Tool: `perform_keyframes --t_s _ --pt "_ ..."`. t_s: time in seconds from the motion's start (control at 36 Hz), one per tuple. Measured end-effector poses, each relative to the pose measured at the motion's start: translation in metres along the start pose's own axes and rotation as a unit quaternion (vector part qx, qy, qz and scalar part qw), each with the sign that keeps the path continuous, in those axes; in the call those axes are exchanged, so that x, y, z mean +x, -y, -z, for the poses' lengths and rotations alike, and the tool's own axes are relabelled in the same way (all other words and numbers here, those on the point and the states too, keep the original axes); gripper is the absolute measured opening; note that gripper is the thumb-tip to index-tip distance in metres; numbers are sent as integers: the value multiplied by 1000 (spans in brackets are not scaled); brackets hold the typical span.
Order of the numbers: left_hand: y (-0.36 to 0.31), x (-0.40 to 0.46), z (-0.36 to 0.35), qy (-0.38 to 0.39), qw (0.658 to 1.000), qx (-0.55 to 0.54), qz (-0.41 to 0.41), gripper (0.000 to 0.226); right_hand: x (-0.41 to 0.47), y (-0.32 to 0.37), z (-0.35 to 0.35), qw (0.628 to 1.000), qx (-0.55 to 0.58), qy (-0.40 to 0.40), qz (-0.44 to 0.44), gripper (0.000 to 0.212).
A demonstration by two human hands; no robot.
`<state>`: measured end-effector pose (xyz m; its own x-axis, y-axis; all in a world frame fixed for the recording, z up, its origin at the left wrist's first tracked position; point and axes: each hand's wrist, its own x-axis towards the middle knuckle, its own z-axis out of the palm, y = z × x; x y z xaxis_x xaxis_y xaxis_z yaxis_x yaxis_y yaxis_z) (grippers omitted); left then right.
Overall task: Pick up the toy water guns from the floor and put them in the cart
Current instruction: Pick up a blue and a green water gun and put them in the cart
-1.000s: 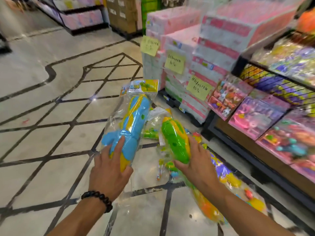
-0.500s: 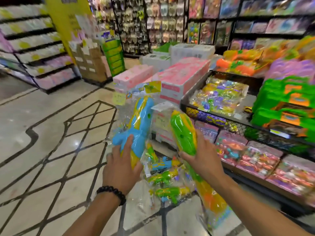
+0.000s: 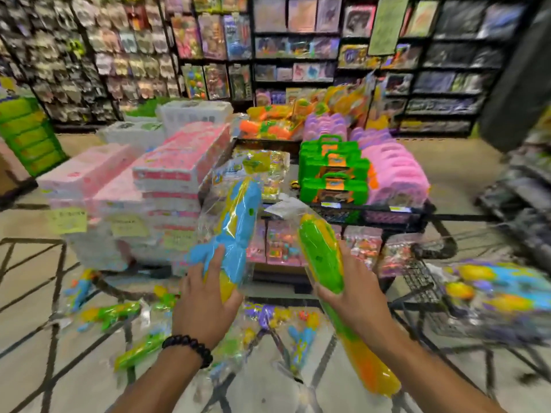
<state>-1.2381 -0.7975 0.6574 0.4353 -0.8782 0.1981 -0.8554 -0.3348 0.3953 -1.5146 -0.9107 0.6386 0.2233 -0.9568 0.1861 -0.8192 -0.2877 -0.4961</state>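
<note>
Over on the far left of the floor [image 3: 35,293] there's a scatter of bagged toy water guns: a small blue one [image 3: 78,290] near the base of the pink box stack [image 3: 167,186], then a green-and-yellow one [image 3: 111,314] and another green one [image 3: 140,350] lying closer to the person. All of them sit flat on the tiles, pretty blurry.

Next, the left hand [image 3: 205,305], black bead bracelet [image 3: 190,347] on the wrist, grips a blue and yellow water gun [image 3: 235,225] in its clear bag. The fingers wrap the lower yellow end, with one finger stretched up along the blue body, so most of the toy sticks up and away above the hand, tilted toward the right.

Between the two arms more bagged guns [image 3: 298,338] lie on the floor, colours smeared together.

The right hand [image 3: 354,299] is curled round a green, yellow and orange water gun [image 3: 323,257]. The grip sits about midway: the green end pokes up past the fingers, the orange end [image 3: 372,374] hangs down below the wrist toward the camera.

At the far right is the wire cart [image 3: 423,284], just beside the right hand, with a colourful bagged pack [image 3: 501,290] already in it. Both held guns are up in the air, outside the cart.
</note>
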Motion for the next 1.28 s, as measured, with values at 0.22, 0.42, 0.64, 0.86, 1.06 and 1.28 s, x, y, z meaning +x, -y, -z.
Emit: perform_keyframes --t_s 0.22,0.42,0.64,0.86,1.06,1.28 --pt "-96 16 -43 57 992 -47 -103 97 -43 -87 73 991 -2 -81 -106 115" --pt "-205 24 -84 80 975 -65 -198 97 -54 -169 129 975 -11 -136 -177 112" --pt "-333 28 -136 121 955 -66 -262 95 -49 -273 184 948 23 -189 -254 110" --pt "-438 41 -184 128 947 -48 -289 93 -23 -373 227 935 26 -202 -292 109" --pt "-495 70 -234 161 936 -53 -309 95 9 -441 243 921 54 -219 -316 114" --pt "-565 139 -291 201 909 -72 -359 94 69 -495 247 902 52 -226 -364 113"
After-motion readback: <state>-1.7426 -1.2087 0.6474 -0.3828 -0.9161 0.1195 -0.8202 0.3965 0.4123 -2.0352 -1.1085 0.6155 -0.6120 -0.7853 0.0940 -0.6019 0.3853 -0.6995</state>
